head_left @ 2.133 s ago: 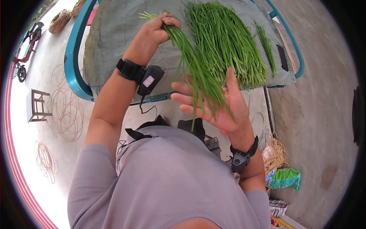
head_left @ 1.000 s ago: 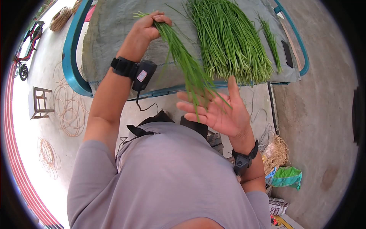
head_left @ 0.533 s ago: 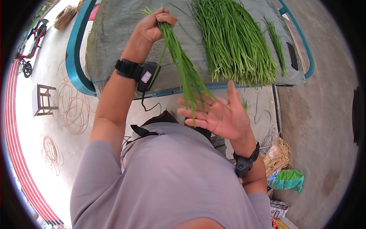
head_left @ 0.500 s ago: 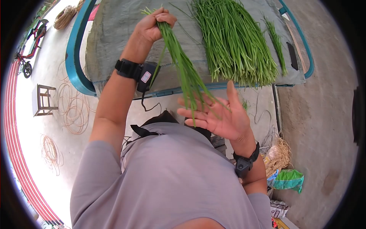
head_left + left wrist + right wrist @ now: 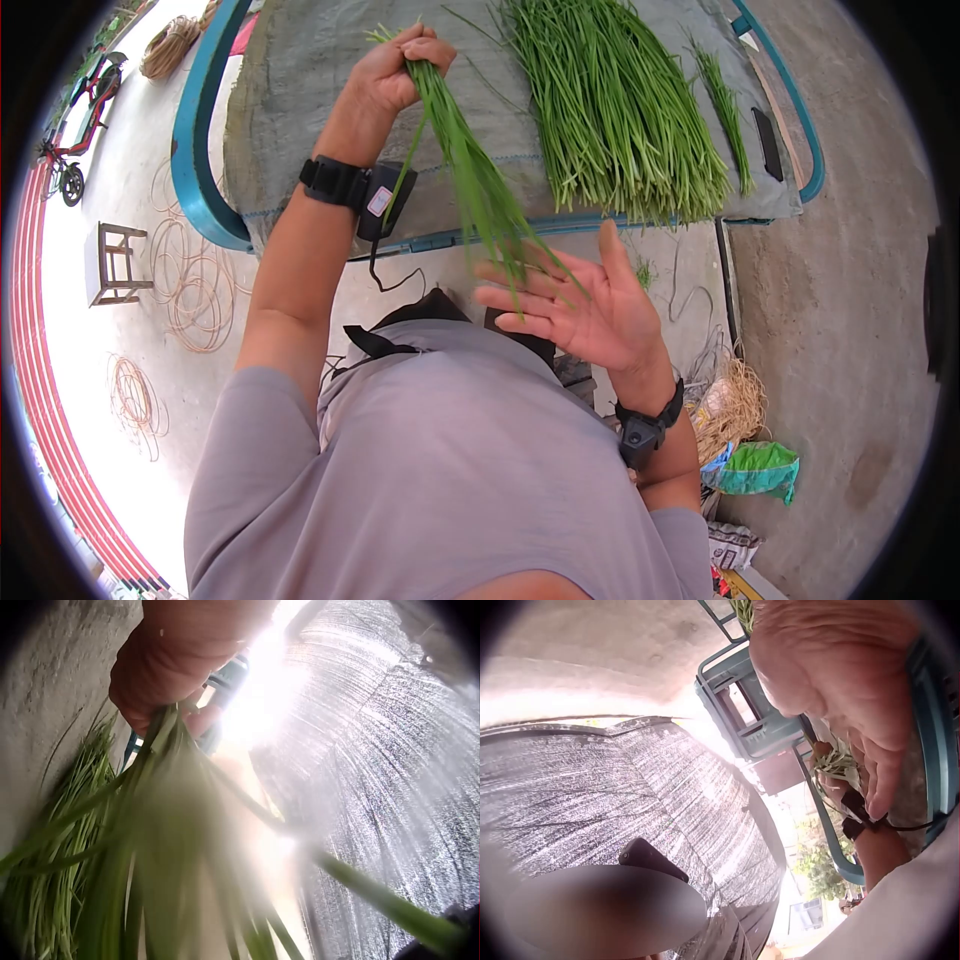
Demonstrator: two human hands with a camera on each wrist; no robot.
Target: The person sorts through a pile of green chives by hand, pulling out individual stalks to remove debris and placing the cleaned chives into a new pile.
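My left hand [image 5: 398, 72] grips a bunch of garlic chives [image 5: 462, 150] near its pale cut ends, above the grey sheet. The green leaves hang down toward my body, blurred near the tips, and one leaf droops apart on the left. In the left wrist view, curled fingers [image 5: 169, 671] close round the stems. My right hand [image 5: 590, 300] is held palm up with fingers spread and thumb raised, and the leaf tips overlap its fingers. A large pile of garlic chives [image 5: 620, 120] lies on the sheet [image 5: 310, 110], with a thin small bunch [image 5: 722, 115] beside it.
A blue metal frame [image 5: 190, 140] edges the sheet, and a dark flat object [image 5: 768, 145] lies at its right. On the floor are a small stool [image 5: 120, 262], coiled strips [image 5: 190, 290], a straw bundle [image 5: 735, 400] and a green bag [image 5: 760, 470].
The bunch has swung up and left off my right palm, so only its tips overlap the fingers. My right hand has shifted slightly right. Loose leaves now show on the sheet beside the pile.
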